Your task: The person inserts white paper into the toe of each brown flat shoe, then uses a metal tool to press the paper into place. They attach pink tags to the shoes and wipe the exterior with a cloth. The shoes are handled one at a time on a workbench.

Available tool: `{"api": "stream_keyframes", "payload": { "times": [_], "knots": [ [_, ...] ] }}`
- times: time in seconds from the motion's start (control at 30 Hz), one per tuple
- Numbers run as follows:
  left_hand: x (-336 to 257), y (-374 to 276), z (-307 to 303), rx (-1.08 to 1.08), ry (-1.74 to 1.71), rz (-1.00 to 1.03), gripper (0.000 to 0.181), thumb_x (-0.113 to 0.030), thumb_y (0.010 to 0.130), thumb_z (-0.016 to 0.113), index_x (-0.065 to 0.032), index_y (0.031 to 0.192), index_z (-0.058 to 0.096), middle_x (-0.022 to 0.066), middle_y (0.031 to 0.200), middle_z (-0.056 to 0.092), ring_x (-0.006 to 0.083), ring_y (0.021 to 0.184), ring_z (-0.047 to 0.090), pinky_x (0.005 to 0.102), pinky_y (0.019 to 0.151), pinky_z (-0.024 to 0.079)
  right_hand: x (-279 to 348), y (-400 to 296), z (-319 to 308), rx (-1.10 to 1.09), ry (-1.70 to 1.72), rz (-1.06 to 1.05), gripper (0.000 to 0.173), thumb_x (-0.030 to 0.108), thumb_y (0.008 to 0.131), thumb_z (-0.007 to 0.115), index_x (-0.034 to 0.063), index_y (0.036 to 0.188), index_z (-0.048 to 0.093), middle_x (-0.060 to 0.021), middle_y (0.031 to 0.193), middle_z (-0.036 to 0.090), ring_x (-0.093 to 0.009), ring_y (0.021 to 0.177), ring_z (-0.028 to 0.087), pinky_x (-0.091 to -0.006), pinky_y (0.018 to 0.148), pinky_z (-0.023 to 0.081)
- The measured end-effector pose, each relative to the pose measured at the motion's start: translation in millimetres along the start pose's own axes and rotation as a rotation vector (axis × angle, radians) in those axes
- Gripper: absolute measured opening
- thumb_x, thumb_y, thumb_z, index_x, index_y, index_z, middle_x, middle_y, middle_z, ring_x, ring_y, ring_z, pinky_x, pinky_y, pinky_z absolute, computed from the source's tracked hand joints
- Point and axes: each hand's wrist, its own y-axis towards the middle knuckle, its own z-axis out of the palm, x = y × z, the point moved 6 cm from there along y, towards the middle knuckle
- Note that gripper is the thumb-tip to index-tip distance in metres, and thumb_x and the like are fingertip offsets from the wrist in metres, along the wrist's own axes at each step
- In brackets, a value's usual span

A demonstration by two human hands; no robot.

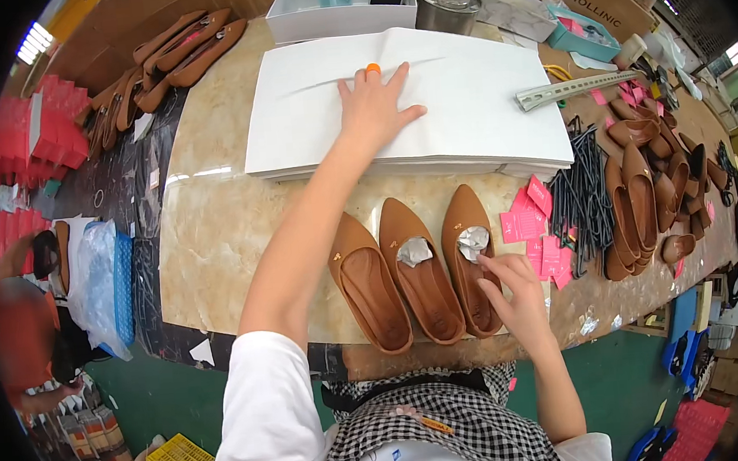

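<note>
Three brown pointed flat shoes lie side by side near the table's front edge, toes away from me. The left shoe (pixel 374 295) shows no paper in its opening; the middle shoe (pixel 430 304) and the right shoe (pixel 464 207) each hold crumpled pale paper (pixel 415 251). My left hand (pixel 373 103) lies spread on a stack of white paper sheets (pixel 477 118), an orange band on one finger. At the right shoe's opening is my right hand (pixel 513 287), its fingertips at the crumpled paper (pixel 474 242); whether they grip it is unclear.
Pink tags (pixel 524 225) and black plastic hooks (pixel 577 194) lie right of the shoes, with more brown shoes (pixel 640 202) beyond. A metal strip (pixel 572 89) rests on the stack's right side. Behind stand a white box (pixel 343 21) and a metal can (pixel 449 6). Another person is at far left.
</note>
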Motion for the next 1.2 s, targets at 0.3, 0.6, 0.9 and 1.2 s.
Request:
{"api": "stream_keyframes", "payload": {
  "times": [0.3,0.6,0.9,1.2],
  "knots": [
    [-153.0,-133.1,-165.5,-0.02,-0.732,0.424,0.015,-0.015,0.081,0.071,-0.0079,0.094,0.067,0.013,0.105,0.068,0.024,0.095,0.068,0.0357,0.077,0.056,-31.6,-39.0,35.3,-0.065,1.602,0.967,0.058,0.017,0.096,0.064,0.0031,0.148,0.043,-0.0139,0.137,0.058,-0.025,0.121,0.061,-0.0382,0.101,0.052],
    [-51.8,-195.4,-127.8,0.004,-0.948,-0.571,0.042,-0.013,0.094,0.061,-0.0027,0.133,0.05,0.0138,0.118,0.064,0.0284,0.101,0.066,0.038,0.087,0.053,92.7,31.0,38.0,0.163,0.491,-0.106,0.091,0.006,0.078,0.079,0.001,0.154,0.03,-0.0135,0.157,0.037,-0.023,0.145,0.034,-0.041,0.117,0.034],
    [-97.8,-278.6,-119.0,0.264,-0.375,-0.182,0.029,-0.025,0.088,0.062,-0.0036,0.069,0.065,0.0137,0.077,0.066,0.0308,0.073,0.065,0.0439,0.068,0.049,91.5,59.8,94.1,0.23,0.153,-0.37,0.033,-0.005,0.077,0.065,0.0013,0.109,0.07,-0.0062,0.104,0.065,-0.023,0.1,0.063,-0.0325,0.085,0.053],
    [-111.5,-285.5,-104.8,0.275,-0.332,-0.095,0.019,-0.022,0.082,0.069,-0.0038,0.079,0.071,0.0137,0.084,0.071,0.0266,0.076,0.067,0.041,0.079,0.047,98.7,67.6,167.4,0.196,-0.201,-0.403,0.023,0.016,0.08,0.062,0.0049,0.1,0.067,-0.0096,0.098,0.057,-0.027,0.098,0.056,-0.0374,0.082,0.048]
  ]
}}
